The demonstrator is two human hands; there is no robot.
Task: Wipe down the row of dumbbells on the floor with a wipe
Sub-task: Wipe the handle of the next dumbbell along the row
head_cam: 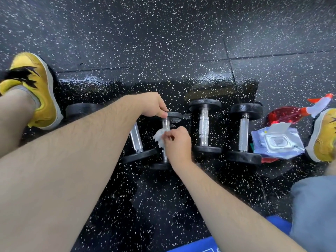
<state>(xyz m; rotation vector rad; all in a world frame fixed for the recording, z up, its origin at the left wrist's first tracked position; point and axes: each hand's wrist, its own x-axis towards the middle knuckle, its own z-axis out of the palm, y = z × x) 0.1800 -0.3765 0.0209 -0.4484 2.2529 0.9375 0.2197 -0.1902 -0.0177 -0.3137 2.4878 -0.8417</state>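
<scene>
**Step in hand:** wiping the second dumbbell (165, 123) from the left, in a row of four on the floor (163, 42).

**Left hand** (154, 106): grip closed on that dumbbell's far plate, apparently steadying it.

**Right hand** (177, 142): grip pinching the wipe (160, 138) at the bar.

**Next move, as judged:** run the wipe along the bar and both plates, then reach right to the third dumbbell (204, 124).

**Hidden:** the left forearm covers much of the first dumbbell (136, 138). Whether the wipe touches the bar is hard to make out.
</scene>
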